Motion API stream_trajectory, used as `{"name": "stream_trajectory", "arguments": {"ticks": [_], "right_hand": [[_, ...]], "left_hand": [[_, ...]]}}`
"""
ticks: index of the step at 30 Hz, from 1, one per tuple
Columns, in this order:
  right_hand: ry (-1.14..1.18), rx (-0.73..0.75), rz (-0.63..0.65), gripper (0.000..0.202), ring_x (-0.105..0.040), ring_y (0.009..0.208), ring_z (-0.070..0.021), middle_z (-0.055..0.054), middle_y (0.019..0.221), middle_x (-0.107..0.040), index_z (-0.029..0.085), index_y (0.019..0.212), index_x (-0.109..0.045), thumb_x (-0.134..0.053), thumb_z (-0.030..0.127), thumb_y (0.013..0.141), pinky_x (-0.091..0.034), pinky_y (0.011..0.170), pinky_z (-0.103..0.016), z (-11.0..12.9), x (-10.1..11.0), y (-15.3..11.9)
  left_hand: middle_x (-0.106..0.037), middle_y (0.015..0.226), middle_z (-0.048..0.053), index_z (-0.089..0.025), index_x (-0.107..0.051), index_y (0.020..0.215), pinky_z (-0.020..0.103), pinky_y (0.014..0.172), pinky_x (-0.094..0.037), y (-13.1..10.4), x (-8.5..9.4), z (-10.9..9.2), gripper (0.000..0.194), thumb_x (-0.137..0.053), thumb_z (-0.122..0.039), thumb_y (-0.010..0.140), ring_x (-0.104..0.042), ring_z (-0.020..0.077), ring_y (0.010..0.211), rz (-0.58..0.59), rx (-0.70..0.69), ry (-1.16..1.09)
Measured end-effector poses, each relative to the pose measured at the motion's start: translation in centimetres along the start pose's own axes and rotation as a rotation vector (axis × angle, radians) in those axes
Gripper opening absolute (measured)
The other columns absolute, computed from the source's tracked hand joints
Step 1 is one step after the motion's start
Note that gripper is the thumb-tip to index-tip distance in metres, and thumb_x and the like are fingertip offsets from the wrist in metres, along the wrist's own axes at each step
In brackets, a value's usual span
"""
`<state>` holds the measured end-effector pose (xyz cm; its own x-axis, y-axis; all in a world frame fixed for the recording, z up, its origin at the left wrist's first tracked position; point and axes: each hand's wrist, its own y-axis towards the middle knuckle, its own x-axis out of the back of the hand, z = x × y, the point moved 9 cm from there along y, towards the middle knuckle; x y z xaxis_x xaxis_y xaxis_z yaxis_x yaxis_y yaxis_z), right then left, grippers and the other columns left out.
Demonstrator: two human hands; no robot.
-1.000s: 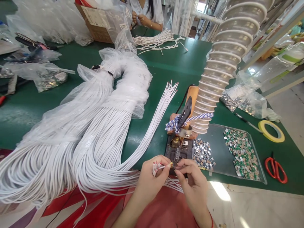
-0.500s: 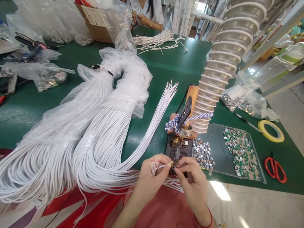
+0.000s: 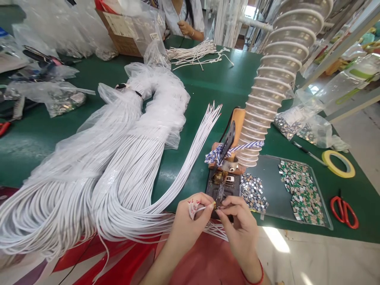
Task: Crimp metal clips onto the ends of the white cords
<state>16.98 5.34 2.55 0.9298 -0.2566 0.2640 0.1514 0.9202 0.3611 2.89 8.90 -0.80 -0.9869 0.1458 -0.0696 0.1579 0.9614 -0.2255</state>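
Note:
My left hand is closed around several white cables whose red-tipped ends fan out between the fingers. One cable end is pinched between thumb and forefinger and points toward my other hand. My right hand faces it, thumb and fingertips pressed together at that end; whatever they pinch is too small and too covered to name. Both hands meet at the front of a small black fixture with brass-coloured parts. Behind it rises a wooden block tied with blue-and-white cord.
A large plastic-wrapped cable bundle covers the left. A clear ribbed hose stands behind the fixture. Rightward are a tray with metal connectors and small green boards, yellow tape and red-handled scissors. A co-worker sits opposite.
My hands keep almost the same pose at the fixture. The view has shifted slightly. Across the table, one of the co-worker's hands has moved away from the other.

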Motion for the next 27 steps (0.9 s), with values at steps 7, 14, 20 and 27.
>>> {"name": "stream_trajectory", "arguments": {"ticks": [7,14,20,27], "right_hand": [[0.000,-0.021,0.021,0.020,-0.064,0.085,-0.0140,-0.002,0.090,-0.065,0.023,0.081,-0.066,-0.065,0.003,0.085,-0.054,0.077,-0.022,-0.5,-0.3,-1.0],[0.066,-0.108,0.066,0.012,-0.064,0.081,-0.0152,-0.002,0.088,-0.065,0.024,0.086,-0.061,-0.060,0.013,0.093,-0.053,0.072,-0.024,-1.6,2.3,-2.6],[0.026,-0.207,0.155,0.008,-0.057,0.072,-0.0145,0.001,0.080,-0.057,0.025,0.089,-0.059,-0.059,0.019,0.095,-0.049,0.062,-0.020,-1.0,5.8,-2.1],[-0.127,-0.120,0.537,0.013,-0.065,0.077,-0.0166,-0.001,0.085,-0.066,0.025,0.094,-0.067,-0.063,0.013,0.089,-0.053,0.070,-0.023,1.9,1.0,-2.1]], "left_hand": [[-0.066,0.077,0.006,-0.014,-0.061,0.065,0.025,0.066,-0.046,-0.2,0.0,1.5,0.017,-0.062,-0.021,0.081,-0.061,0.0178,0.073,0.014,0.043,-0.040],[-0.069,0.082,0.007,-0.015,-0.065,0.071,0.025,0.071,-0.047,-2.4,-2.1,2.0,0.024,-0.057,-0.025,0.092,-0.062,0.0177,0.076,0.205,0.002,0.072],[-0.063,0.133,0.016,-0.018,-0.073,0.115,0.033,0.107,-0.040,-5.4,-6.6,2.2,0.029,-0.052,-0.026,0.097,-0.057,0.0250,0.125,0.591,0.018,0.060],[-0.061,0.072,0.001,-0.016,-0.068,0.079,0.025,0.065,-0.045,-5.0,-6.3,5.5,0.041,-0.056,-0.053,0.093,-0.055,0.0154,0.066,0.473,0.264,-0.156]]}}
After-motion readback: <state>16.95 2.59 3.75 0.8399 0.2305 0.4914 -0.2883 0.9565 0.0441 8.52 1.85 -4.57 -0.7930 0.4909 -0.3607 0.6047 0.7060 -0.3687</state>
